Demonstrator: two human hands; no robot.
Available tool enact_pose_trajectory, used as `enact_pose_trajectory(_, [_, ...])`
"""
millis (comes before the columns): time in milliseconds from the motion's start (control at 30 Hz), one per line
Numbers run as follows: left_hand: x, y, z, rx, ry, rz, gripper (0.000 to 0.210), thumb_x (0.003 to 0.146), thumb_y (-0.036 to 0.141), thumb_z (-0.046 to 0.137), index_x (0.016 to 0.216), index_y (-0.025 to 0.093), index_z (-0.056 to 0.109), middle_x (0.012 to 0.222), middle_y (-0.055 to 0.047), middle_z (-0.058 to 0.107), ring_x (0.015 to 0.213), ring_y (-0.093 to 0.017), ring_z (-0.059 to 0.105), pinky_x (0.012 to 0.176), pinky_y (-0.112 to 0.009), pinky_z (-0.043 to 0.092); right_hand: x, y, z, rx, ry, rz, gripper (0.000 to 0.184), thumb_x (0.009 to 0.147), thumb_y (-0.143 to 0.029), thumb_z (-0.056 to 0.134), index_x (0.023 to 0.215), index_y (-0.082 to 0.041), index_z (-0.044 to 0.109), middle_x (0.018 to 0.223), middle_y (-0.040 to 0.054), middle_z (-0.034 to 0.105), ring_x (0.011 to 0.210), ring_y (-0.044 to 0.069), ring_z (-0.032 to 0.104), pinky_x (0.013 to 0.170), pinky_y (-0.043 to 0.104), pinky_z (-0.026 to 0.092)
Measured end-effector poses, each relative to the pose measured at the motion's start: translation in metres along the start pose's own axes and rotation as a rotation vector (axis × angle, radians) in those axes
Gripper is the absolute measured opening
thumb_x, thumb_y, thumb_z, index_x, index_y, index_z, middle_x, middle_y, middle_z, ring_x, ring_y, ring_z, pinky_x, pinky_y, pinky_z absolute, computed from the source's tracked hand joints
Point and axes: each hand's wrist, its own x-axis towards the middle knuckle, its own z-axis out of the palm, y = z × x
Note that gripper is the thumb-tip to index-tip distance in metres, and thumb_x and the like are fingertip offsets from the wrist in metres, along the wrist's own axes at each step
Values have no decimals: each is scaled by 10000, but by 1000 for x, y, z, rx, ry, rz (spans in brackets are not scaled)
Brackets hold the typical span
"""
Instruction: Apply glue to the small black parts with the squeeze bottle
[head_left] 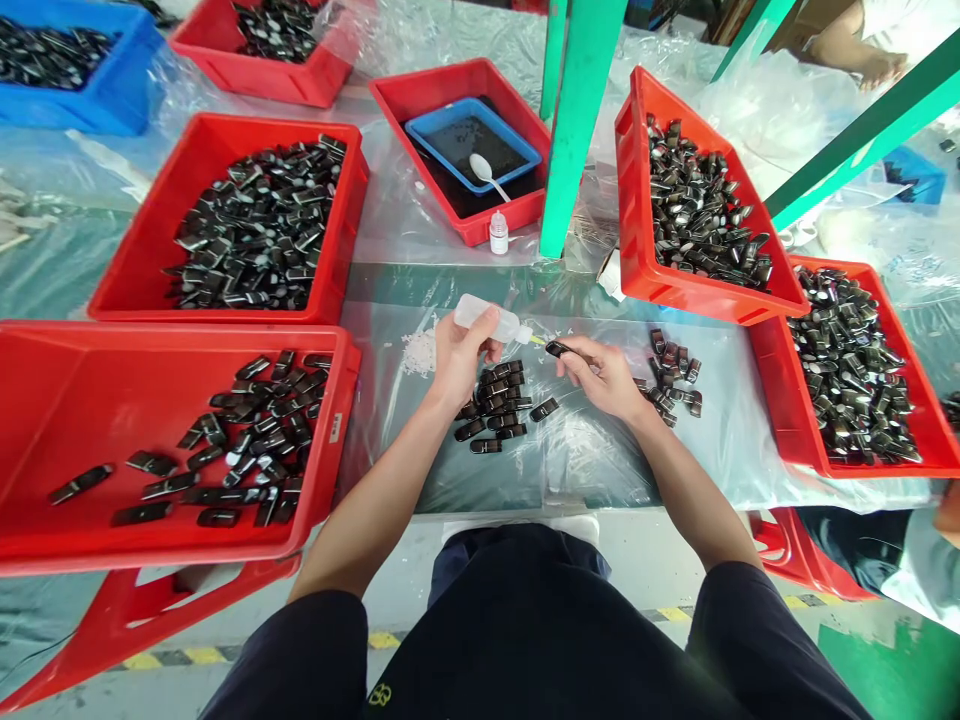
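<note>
Plastic-sheeted table (446, 482), green posts (581, 130), held bottle (509, 324)

My bottle (507, 325): milky white, tip (538, 340) yellow. My small part (556, 349): black; loose pieces (504, 390) likewise. I note red bin (355, 220), blue tray (435, 113), white spoon (481, 166), green post (576, 130). My shirt (525, 620): dark navy, yellow emblem (380, 694). Floor tape (204, 656): yellow-and-black stripes.

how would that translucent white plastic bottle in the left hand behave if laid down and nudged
The bottle would probably roll on its side, since its body looks rounded. It seems light, as the left hand holds it unaided. Its thin yellow tip may bend if knocked.
</note>
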Motion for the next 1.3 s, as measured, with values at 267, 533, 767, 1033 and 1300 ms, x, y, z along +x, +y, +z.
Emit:
enact_pose_trajectory(267, [1,-4,-2,59,-36,40,475,739,635,864,789,192,699,583,13,595,455,-99,495,424,-242,359,-1,3,4,84,-3,-23,437,1082,-594,548,1118,-186,700,713,-27,626,526,87,466,522,243,388])
enact_pose_trajectory(533, [2,-4,-2,56,-36,40,496,712,647,883,771,189,702,538,35,564,434,-87,491,413,-222,359,0,1,2,21,6,-55,454,1087,-596,537,1118,-180,716,715,-21,629,571,95,476,552,244,391])
enact_pose_trajectory(767, [1,-2,-1,74,-50,68,502,724,653,884,753,187,699,536,28,573,433,-80,484,416,-217,353,-2,3,3,16,12,-56,459,1091,-596,526,1123,-181,719,724,-21,640,561,92,466,545,246,381])
enact_pose_trajectory(1033, [1,-2,-3,90,-71,87,468,763,629,877,749,192,709,524,20,569,431,-89,477,423,-236,346,-2,0,2,14,8,-59,433,1099,-568,526,1127,-183,722,717,-20,637,572,100,476,555,257,389])
enact_pose_trajectory(1300, [1,-5,-7,108,-99,123,414,824,587,850,786,194,725,531,26,572,435,-87,485,433,-233,357,-2,1,2,-9,14,-47,479,1096,-607,503,1134,-185,729,728,-11,654,577,104,485,560,261,398])
